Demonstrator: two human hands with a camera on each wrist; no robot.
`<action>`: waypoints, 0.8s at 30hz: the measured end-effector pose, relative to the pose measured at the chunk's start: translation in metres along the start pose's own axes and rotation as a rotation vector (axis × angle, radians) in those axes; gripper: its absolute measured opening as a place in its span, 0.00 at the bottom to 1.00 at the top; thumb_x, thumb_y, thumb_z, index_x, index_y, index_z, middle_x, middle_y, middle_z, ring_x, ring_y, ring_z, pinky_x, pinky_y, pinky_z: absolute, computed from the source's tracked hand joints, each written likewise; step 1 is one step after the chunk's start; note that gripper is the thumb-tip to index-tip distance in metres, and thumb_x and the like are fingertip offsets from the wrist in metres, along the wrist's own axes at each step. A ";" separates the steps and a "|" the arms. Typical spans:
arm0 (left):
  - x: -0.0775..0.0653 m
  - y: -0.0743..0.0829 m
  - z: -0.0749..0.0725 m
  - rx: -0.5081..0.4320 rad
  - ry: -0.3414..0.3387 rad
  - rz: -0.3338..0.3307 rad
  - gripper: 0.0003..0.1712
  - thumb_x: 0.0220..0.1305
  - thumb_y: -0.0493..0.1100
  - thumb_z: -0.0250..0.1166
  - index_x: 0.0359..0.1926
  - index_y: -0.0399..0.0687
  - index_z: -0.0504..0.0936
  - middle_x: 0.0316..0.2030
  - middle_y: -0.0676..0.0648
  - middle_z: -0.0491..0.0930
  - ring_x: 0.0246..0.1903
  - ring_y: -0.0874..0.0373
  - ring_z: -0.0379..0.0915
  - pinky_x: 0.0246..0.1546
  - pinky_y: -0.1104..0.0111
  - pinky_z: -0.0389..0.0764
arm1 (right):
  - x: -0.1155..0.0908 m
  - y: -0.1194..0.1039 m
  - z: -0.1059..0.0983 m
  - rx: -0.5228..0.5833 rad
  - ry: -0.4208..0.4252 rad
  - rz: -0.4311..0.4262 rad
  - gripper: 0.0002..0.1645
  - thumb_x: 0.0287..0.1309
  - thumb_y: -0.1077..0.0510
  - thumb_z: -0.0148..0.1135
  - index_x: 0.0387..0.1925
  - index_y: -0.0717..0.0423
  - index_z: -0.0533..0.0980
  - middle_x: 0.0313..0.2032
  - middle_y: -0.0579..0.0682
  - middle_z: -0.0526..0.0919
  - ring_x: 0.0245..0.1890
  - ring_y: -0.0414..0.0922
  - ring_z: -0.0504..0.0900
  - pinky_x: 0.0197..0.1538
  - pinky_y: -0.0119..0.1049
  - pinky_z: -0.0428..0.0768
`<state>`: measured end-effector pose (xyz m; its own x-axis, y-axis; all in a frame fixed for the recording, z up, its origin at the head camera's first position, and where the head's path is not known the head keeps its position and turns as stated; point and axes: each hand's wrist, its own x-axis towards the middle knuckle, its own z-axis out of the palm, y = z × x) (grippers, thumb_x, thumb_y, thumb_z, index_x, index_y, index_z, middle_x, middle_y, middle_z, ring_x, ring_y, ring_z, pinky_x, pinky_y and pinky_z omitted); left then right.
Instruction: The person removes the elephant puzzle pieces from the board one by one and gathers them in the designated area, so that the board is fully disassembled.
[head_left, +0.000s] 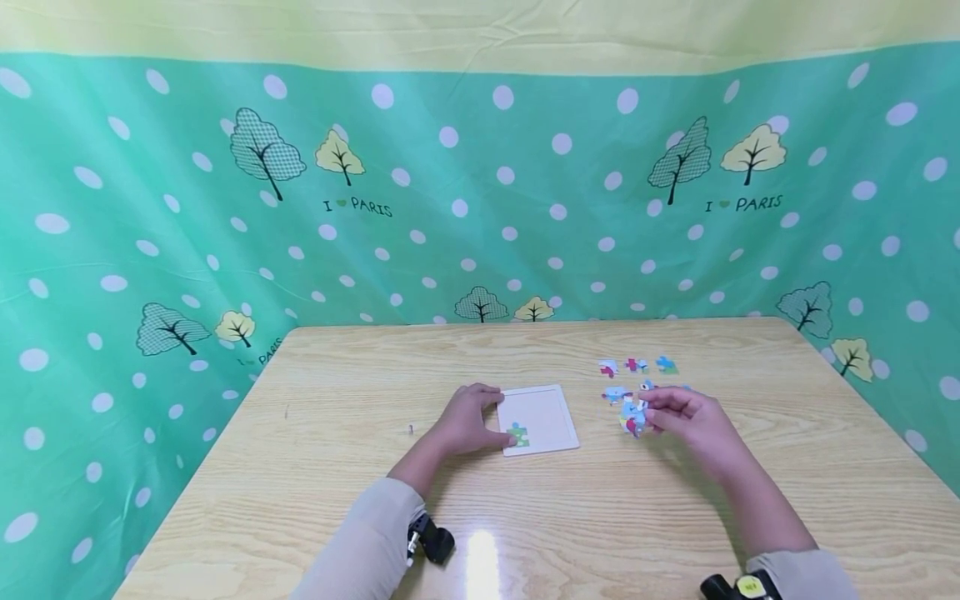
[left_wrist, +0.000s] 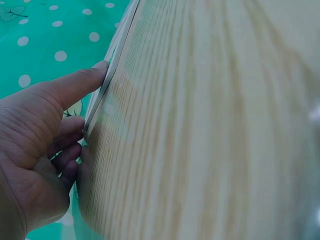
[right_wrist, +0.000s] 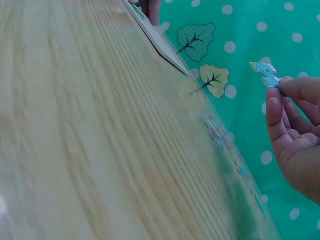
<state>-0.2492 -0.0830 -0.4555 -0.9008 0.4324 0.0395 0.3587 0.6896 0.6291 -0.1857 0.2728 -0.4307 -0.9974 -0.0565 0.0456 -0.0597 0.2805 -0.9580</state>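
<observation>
A square white puzzle tray point(head_left: 546, 419) lies on the table, with a green and blue puzzle piece point(head_left: 517, 434) in its near left corner. My left hand point(head_left: 463, 421) holds the tray by its left side, thumb at the near corner and fingers toward the far one. In the left wrist view the thumb point(left_wrist: 82, 86) presses along the tray's edge. My right hand point(head_left: 696, 423) is raised over the loose pieces to the right of the tray. Between thumb and fingertips it pinches a light blue puzzle piece point(right_wrist: 270, 75), seen nearly edge-on in the right wrist view.
Several loose puzzle pieces point(head_left: 636, 365) lie in rows right of the tray, some partly hidden by my right hand. A tiny dark object point(head_left: 410, 429) sits left of my left hand. A dotted green curtain point(head_left: 480, 200) hangs behind the wooden table point(head_left: 360, 358).
</observation>
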 end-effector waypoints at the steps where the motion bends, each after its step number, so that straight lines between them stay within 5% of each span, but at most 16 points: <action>1: 0.000 0.000 0.000 0.002 -0.001 -0.001 0.43 0.52 0.53 0.83 0.65 0.37 0.79 0.67 0.41 0.74 0.68 0.41 0.65 0.69 0.52 0.69 | 0.000 0.001 -0.002 -0.012 0.007 0.003 0.21 0.70 0.63 0.64 0.59 0.74 0.76 0.41 0.45 0.85 0.39 0.44 0.84 0.45 0.35 0.85; 24: -0.001 0.001 0.000 0.015 -0.003 0.003 0.43 0.53 0.52 0.82 0.65 0.37 0.79 0.67 0.40 0.74 0.68 0.42 0.65 0.70 0.53 0.68 | 0.001 0.019 -0.032 -0.090 0.015 0.061 0.25 0.67 0.62 0.68 0.60 0.73 0.76 0.44 0.48 0.84 0.42 0.40 0.83 0.47 0.31 0.84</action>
<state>-0.2483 -0.0825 -0.4551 -0.8990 0.4363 0.0388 0.3648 0.6969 0.6175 -0.1895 0.3087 -0.4395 -0.9997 -0.0222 -0.0068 -0.0018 0.3684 -0.9297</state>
